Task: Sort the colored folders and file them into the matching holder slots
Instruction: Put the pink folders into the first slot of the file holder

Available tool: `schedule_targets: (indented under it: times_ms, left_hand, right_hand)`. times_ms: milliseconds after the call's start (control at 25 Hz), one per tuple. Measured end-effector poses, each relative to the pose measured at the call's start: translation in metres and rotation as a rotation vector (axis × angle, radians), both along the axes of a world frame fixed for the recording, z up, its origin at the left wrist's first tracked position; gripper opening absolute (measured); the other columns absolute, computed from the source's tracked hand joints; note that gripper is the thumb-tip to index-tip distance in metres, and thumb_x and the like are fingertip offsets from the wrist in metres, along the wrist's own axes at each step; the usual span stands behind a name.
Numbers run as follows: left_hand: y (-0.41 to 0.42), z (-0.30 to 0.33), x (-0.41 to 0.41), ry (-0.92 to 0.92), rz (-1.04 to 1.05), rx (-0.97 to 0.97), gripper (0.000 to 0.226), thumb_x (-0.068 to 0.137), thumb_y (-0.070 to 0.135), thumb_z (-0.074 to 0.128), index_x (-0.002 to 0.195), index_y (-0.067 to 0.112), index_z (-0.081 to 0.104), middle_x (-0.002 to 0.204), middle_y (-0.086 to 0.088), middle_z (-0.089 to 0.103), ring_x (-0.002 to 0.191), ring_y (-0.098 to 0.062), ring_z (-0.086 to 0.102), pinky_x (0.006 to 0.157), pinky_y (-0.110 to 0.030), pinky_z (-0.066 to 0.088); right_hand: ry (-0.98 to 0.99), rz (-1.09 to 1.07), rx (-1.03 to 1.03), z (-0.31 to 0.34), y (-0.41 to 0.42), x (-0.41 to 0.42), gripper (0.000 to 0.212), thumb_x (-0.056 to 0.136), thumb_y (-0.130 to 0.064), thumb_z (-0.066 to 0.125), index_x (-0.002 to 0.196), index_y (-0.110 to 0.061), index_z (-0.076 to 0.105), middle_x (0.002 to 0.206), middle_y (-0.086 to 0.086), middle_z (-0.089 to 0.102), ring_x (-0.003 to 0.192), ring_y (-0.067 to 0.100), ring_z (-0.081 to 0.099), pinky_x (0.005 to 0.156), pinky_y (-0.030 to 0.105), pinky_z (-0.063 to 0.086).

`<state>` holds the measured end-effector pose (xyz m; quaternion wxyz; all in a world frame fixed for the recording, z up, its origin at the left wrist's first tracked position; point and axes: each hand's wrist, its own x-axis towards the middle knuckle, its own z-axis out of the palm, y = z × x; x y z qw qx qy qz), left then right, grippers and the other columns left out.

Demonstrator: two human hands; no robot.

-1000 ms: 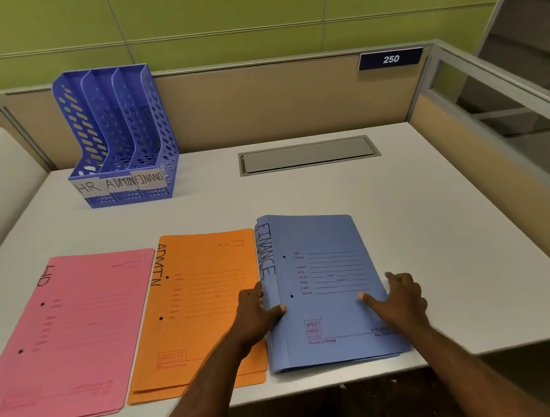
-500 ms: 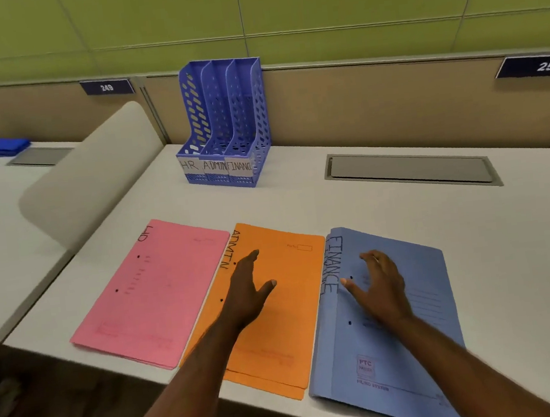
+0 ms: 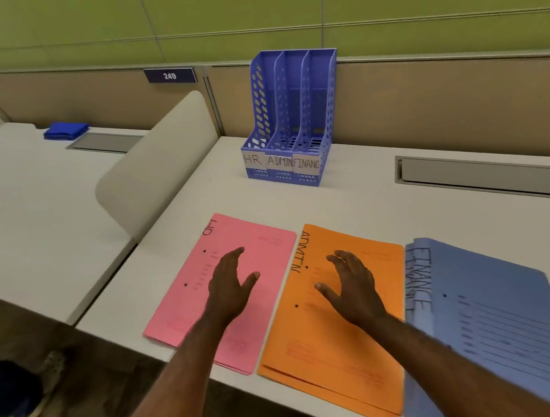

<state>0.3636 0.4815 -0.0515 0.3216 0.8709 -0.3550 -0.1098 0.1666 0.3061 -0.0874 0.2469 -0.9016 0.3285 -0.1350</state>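
While three folders lie side by side on the white surface (image 3: 367, 198), the left hand (image 3: 230, 281) hovers over the pink folder (image 3: 253, 244) and the right hand (image 3: 353, 285) over the orange folder (image 3: 333, 355); neither grip holds anything, fingers spread. The blue holder (image 3: 291, 121) stands behind. Best lift pink by its spine for the HR slot.

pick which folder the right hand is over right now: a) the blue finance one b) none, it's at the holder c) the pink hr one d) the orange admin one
d: the right hand is spread open over the orange ADMIN folder, while the left hand is over the pink folder and the blue FINANCE folder lies untouched to the right.
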Motion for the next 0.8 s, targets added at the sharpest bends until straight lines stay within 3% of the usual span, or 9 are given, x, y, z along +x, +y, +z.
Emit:
schedule_targets:
  times_ms: [200,400,640,800]
  left_hand:
    - [0.043,-0.007,0.081,-0.009,0.046,0.099,0.065,0.086,0.036,0.067,0.142,0.019,0.039,0.148,-0.006,0.043,0.134,-0.028,0.041,0.106,-0.052,0.038]
    - [0.064,-0.025,0.123,0.069,0.042,0.271,0.073,0.085,0.041,0.067,0.146,0.02,0.034,0.157,-0.008,0.024,0.143,-0.029,0.028,0.109,-0.054,0.034]
    - [0.075,-0.036,0.137,0.163,0.01,0.268,0.076,0.085,0.039,0.068,0.147,0.015,0.031,0.152,-0.007,0.036,0.137,-0.028,0.038,0.11,-0.049,0.035]
    - [0.074,-0.036,0.139,0.198,0.044,0.212,0.072,0.086,0.037,0.067,0.146,0.014,0.034,0.149,-0.01,0.04,0.136,-0.03,0.039,0.111,-0.052,0.034]
  right_hand:
    - [0.142,0.001,0.015,-0.011,0.049,0.067,0.083,0.085,-0.063,0.053,0.149,-0.019,0.026,0.16,0.004,0.02,0.149,0.023,0.012,0.119,0.045,0.012]
    - [0.361,-0.019,0.007,-0.026,0.082,0.101,0.105,0.074,-0.08,0.046,0.151,-0.014,0.017,0.162,0.007,0.011,0.15,0.027,-0.003,0.116,0.056,-0.006]
    - [0.467,-0.073,-0.023,-0.029,0.1,0.124,0.105,0.074,-0.079,0.047,0.15,-0.012,0.018,0.161,0.01,0.012,0.149,0.032,-0.005,0.11,0.063,-0.015]
    - [0.497,-0.108,0.0,-0.025,0.105,0.131,0.103,0.074,-0.076,0.052,0.149,-0.012,0.02,0.161,0.009,0.012,0.149,0.032,-0.005,0.111,0.066,-0.012]
